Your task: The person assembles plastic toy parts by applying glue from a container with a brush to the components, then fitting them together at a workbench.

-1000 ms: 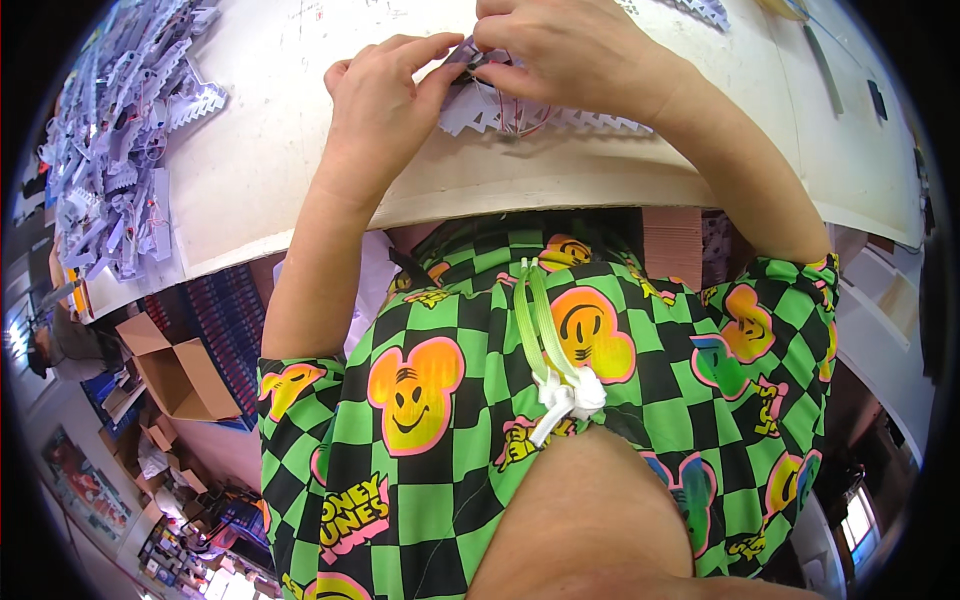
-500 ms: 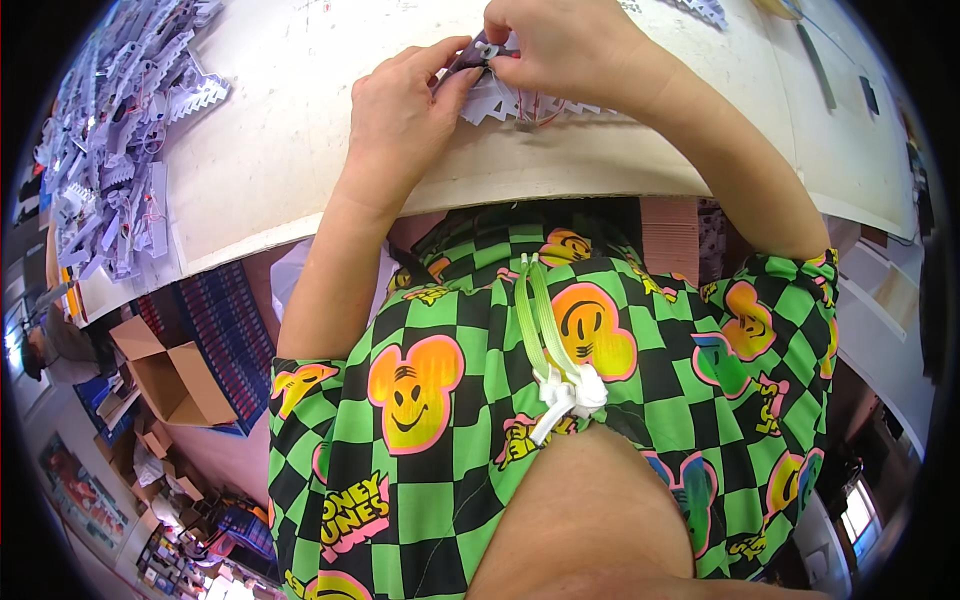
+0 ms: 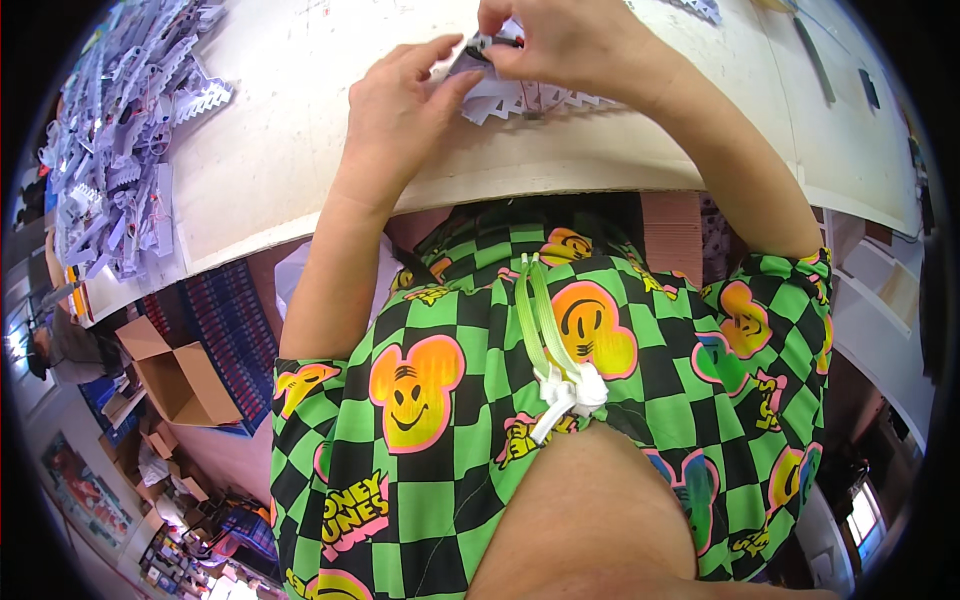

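Near the far middle of the white worktable [image 3: 300,130], my right hand [image 3: 580,45] is closed, thumb and forefinger pinching a small black-and-white part [image 3: 480,46]. My left hand [image 3: 395,110] is just left of that part. Its thumb and forefinger are spread apart, with a gap between them and nothing plainly gripped. Under the hands lie flat white plastic pieces with a toothed edge [image 3: 490,108]. Thin red wires [image 3: 530,98] run beside them. My right fingers hide some of the small part.
A big heap of greyish-white toothed plastic pieces with wires [image 3: 125,140] covers the table's left end. More toothed pieces [image 3: 703,10] lie at the far right, near a dark strip [image 3: 815,60] and a small black object [image 3: 869,90]. An open cardboard box [image 3: 185,380] stands below left.
My left thumb and forefinger have come apart, away from the dark piece they were touching. The small part in my right hand has turned and shifted slightly left.
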### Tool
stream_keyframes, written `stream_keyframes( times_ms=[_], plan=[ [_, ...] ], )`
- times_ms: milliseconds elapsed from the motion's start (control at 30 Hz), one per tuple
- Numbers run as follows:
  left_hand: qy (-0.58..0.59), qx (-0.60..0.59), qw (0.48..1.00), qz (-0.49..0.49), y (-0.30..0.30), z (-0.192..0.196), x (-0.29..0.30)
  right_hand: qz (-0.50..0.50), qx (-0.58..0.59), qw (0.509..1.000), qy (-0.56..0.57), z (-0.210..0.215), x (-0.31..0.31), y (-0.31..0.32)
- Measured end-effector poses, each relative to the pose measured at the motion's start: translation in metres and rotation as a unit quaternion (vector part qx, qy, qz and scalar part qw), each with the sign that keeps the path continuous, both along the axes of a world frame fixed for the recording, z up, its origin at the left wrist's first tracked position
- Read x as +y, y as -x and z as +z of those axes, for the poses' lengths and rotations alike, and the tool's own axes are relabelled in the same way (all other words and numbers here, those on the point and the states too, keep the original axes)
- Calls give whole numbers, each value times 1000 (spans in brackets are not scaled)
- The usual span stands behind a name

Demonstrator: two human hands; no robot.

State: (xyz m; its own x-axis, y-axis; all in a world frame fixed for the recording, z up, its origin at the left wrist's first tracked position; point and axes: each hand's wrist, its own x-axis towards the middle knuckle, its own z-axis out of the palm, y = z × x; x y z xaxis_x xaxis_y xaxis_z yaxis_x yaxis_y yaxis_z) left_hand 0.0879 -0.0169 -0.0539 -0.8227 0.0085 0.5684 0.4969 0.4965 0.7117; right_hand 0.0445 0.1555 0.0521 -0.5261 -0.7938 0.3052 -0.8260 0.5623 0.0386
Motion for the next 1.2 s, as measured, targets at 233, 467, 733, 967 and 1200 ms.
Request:
stream_keyframes(
  times_ms=[233, 467, 733, 967, 1200],
  plan=[
    [-122, -79, 981, -126, -1, 45, -3, 15, -78, 990, 113, 20, 0, 8],
    [-286, -78, 939, -174, 17, 27, -11, -2, -318, 927, 197, 29, -4, 10],
    [-333, -136, 915, -185, 2, 27, -12, 15, -183, 982, 43, 22, 14, 11],
    [-151, 33, 987, -42, -3, 27, -14, -27, -199, 979, 19, 32, 13, 12],
    [-462, 24, 869, -174, -16, 42, -22, -16, -95, 995, -2, 30, 18, 19]
  ],
)
